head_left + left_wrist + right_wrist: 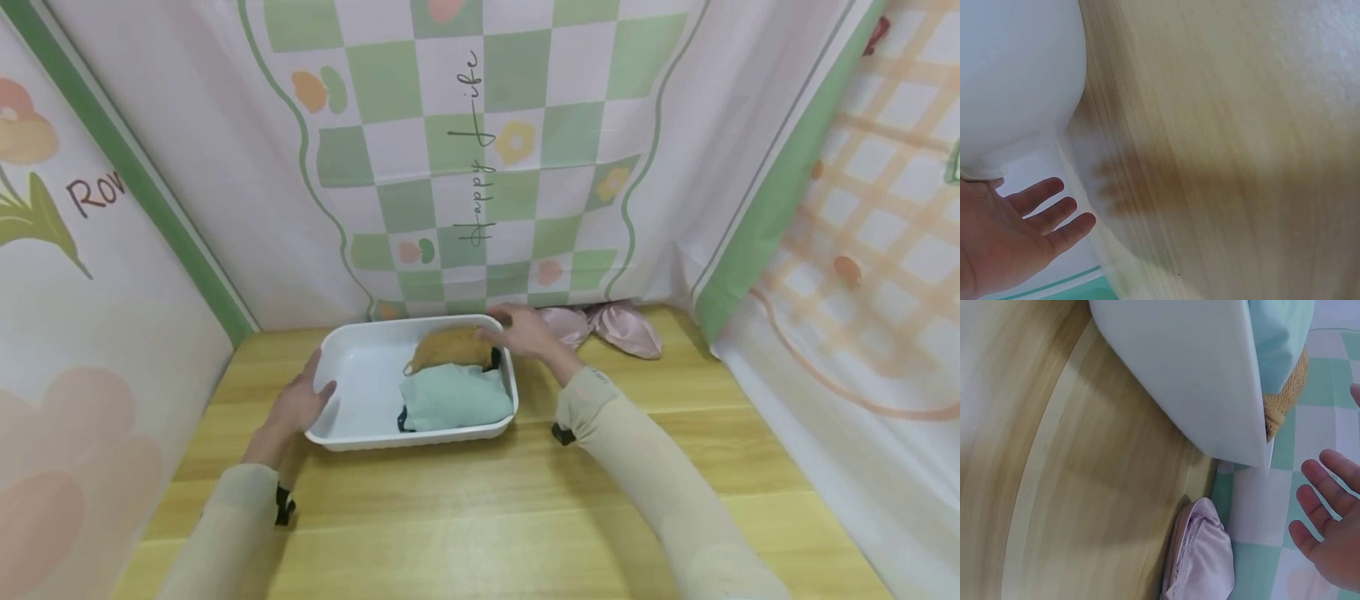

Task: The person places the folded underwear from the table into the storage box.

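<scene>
A white rectangular tray (352, 392) stands on the wooden table. At its left end is my left hand (297, 406), thumb over the rim and the other fingers outside; in the left wrist view those fingers (1050, 215) are stretched and spread, apart from the tray wall. My right hand (527, 331) hovers by the far right corner with loosely extended fingers, and in the right wrist view it appears apart from the tray. Inside the tray's right half lie a tan, textured fabric item (450, 348) and, nearer me, a pale mint cloth item (456, 398). Dark bits show at their edges.
A shiny pink satin item (626, 329), bow-like in outline, lies on the table (450, 517) right of the tray, against the back. A green-and-white checked curtain (517, 167) hangs directly behind the tray. Printed fabric hangs at both sides.
</scene>
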`<state>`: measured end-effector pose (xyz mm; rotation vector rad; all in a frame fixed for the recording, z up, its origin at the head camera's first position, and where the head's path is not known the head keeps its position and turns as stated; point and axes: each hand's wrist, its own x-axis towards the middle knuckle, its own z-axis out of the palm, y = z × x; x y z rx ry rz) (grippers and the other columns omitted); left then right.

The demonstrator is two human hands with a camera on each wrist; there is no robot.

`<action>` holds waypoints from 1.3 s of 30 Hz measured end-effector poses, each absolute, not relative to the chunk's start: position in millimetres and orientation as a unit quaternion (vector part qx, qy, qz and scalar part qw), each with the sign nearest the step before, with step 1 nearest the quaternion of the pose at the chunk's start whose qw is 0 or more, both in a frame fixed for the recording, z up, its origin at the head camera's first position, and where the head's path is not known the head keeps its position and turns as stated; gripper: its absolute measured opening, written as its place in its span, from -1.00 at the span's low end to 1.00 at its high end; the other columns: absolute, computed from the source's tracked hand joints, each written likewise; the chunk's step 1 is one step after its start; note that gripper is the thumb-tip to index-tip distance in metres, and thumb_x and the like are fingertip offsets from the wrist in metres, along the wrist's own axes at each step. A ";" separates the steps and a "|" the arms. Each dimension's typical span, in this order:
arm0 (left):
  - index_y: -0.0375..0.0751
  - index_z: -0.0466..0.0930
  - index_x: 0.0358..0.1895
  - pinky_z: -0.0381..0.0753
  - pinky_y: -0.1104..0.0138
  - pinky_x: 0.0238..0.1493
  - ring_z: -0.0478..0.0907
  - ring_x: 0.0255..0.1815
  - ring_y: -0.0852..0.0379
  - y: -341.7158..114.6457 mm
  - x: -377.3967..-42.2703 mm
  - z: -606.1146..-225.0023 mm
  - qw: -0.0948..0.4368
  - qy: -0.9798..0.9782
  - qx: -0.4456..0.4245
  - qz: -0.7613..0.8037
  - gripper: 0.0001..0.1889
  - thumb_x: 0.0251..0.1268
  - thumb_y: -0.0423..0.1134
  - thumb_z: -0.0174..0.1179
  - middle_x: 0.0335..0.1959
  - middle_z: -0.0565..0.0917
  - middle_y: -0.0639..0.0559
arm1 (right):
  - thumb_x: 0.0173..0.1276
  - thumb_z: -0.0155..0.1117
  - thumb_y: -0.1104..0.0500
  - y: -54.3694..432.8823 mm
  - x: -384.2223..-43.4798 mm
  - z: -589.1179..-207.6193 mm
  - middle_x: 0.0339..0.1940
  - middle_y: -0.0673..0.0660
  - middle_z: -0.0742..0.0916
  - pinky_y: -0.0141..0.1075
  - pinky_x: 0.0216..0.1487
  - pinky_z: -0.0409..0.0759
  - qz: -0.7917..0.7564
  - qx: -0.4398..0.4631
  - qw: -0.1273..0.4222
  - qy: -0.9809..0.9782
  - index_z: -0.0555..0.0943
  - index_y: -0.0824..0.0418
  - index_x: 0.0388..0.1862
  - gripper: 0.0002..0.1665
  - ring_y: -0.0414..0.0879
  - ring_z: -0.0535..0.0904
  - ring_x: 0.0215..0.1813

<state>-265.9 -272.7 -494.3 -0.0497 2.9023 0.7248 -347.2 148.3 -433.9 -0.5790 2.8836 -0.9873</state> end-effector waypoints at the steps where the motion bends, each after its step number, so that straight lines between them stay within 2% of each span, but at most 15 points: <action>1: -0.04 -0.54 0.61 0.17 -0.31 0.47 0.10 0.48 -0.56 -272.5 -265.8 -494.1 0.075 0.967 -0.017 0.241 -0.18 0.59 0.14 -0.25 0.57 -0.04 -0.50 | 0.34 0.25 -0.32 150.0 -347.5 -434.1 0.33 0.20 0.62 0.02 0.44 0.45 -0.319 -0.185 0.017 0.929 0.45 0.20 0.42 -0.14 0.15 0.50 0.38; 13: -0.03 -0.54 0.61 0.18 -0.30 0.47 0.10 0.49 -0.55 -271.4 -264.4 -493.5 0.076 0.967 -0.021 0.244 -0.17 0.58 0.16 -0.25 0.58 -0.06 -0.47 | 0.39 0.20 -0.29 167.3 -350.7 -438.7 0.19 0.21 0.69 -0.01 0.25 0.58 -0.324 -0.172 0.001 0.930 0.50 0.20 0.36 -0.23 0.12 0.61 0.19; 22: -0.02 -0.55 0.61 0.18 -0.31 0.46 0.10 0.50 -0.54 -272.0 -265.7 -494.7 0.079 0.966 -0.021 0.247 -0.16 0.58 0.16 -0.25 0.59 -0.07 -0.45 | 0.44 0.14 -0.26 178.8 -349.1 -438.3 0.19 0.23 0.68 0.02 0.31 0.55 -0.341 -0.148 -0.004 0.928 0.51 0.20 0.34 -0.28 0.14 0.58 0.23; 30: -0.02 -0.55 0.61 0.20 -0.31 0.45 0.12 0.48 -0.54 -273.3 -265.9 -496.9 0.080 0.966 -0.024 0.246 -0.16 0.57 0.17 -0.25 0.59 -0.05 -0.45 | 0.47 0.11 -0.25 188.3 -347.1 -436.5 0.18 0.22 0.69 -0.01 0.25 0.57 -0.362 -0.132 0.004 0.923 0.52 0.20 0.34 -0.31 0.11 0.60 0.18; 39: -0.04 -0.54 0.61 0.19 -0.31 0.46 0.10 0.50 -0.54 -271.9 -265.9 -494.9 0.079 0.965 -0.024 0.249 -0.17 0.58 0.14 -0.24 0.59 -0.07 -0.45 | 0.50 0.01 -0.30 199.4 -348.7 -430.9 0.23 0.20 0.68 0.01 0.29 0.55 -0.341 -0.103 0.010 0.934 0.52 0.11 0.35 -0.32 0.10 0.58 0.23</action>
